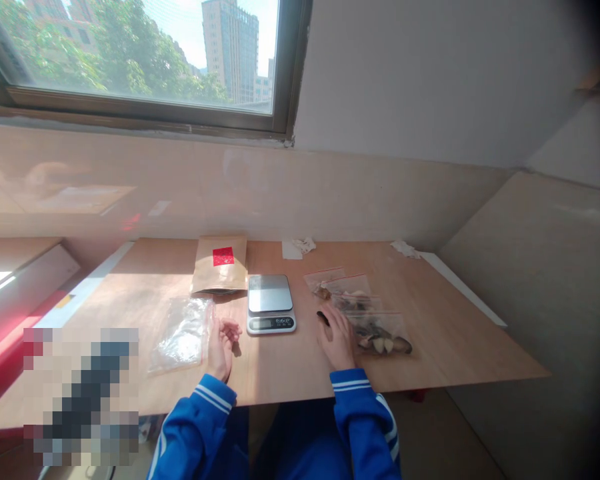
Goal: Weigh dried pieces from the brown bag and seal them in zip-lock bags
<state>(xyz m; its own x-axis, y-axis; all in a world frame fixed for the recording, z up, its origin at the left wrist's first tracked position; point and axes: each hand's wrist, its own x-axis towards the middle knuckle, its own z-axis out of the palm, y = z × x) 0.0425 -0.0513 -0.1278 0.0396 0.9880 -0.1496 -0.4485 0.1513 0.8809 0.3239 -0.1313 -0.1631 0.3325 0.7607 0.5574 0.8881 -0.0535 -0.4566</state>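
My left hand (pixel 223 347) rests on its side on the table, its fingers loosely bent and apart, with nothing in them. Beside it lies a flat clear plastic bag (pixel 180 333). In the fingers of my right hand (pixel 337 339) is a small dark piece (pixel 323 319) that looks like dried mushroom. Just right of that hand, a clear zip bag (pixel 387 333) holds dark and pale mushroom-like pieces. More zip bags (pixel 353 285) with similar contents overlap behind it. Between my hands stands a digital kitchen scale (pixel 271 303), its steel plate bare.
A brown paper pouch (pixel 220 270) with a red label lies behind the clear bag. White paper (pixel 293 250) and crumpled tissue (pixel 405 249) lie along the wooden table's (pixel 460 320) back edge, near the wall. A blurred-out patch (pixel 83 393) covers the lower left.
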